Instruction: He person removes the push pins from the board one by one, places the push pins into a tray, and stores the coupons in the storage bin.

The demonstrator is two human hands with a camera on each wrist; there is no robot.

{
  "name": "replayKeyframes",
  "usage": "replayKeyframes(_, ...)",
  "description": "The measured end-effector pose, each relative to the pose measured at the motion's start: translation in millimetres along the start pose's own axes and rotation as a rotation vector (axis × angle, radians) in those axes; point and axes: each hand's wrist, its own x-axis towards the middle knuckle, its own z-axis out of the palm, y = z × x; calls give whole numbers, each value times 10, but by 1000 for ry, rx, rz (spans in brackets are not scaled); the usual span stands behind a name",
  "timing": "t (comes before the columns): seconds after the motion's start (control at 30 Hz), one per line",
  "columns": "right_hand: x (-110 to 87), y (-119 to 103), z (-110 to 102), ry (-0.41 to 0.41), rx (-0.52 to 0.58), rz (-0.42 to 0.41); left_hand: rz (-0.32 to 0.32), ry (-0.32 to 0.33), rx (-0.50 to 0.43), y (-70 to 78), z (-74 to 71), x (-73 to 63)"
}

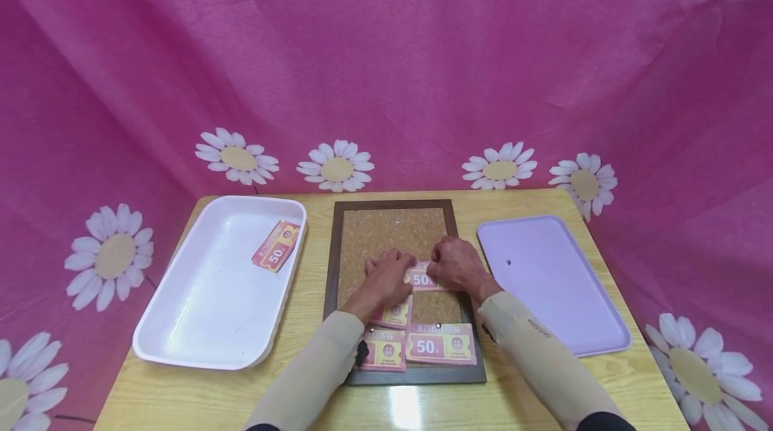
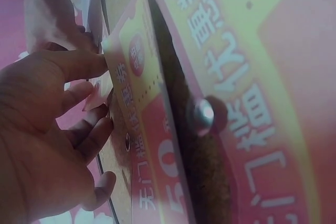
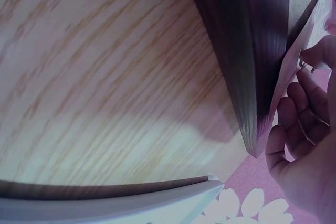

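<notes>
On a framed cork board (image 1: 368,229), my two hands meet at a pink and yellow coupon (image 1: 421,279) printed with 50. My left hand (image 1: 384,281) pinches the coupon's left end, its fingers bent. At the coupon's right end, the thumb and forefinger of my right hand (image 1: 460,263) pinch a small pushpin (image 3: 302,65), seen in the right wrist view against the paper. Nearer me, more coupons lie on the board: one (image 1: 395,313) partly under my left arm, one (image 1: 386,352) at lower left, and one (image 1: 441,345) at lower right. A round-headed pin (image 2: 202,115) stands in a near coupon.
A white tray (image 1: 205,297) stands at the left, with several coupons (image 1: 276,246) against its right wall. To the right lies a shallow purple tray (image 1: 555,283) with a small dark pin (image 1: 508,262) in it. A pink flowered cloth (image 1: 386,82) hangs behind the wooden table (image 1: 314,323).
</notes>
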Motion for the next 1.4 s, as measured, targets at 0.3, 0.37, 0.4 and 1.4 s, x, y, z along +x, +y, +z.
replayKeyframes(0.3, 2, -3, 14, 36, -21, -37, -7, 4, -95, -14, 13, 15)
replayKeyframes(0.37, 0, 1, 23, 36, -20, -39, -11, -1, -135, -16, 16, 9)
replayKeyframes(0.4, -1, 2, 29, 34, -16, -35, -12, -1, -156, -17, 17, 5)
replayKeyframes(1.4, 21, 16, 56, -8, 55, 17, -44, -20, -259, -3, 10, 4)
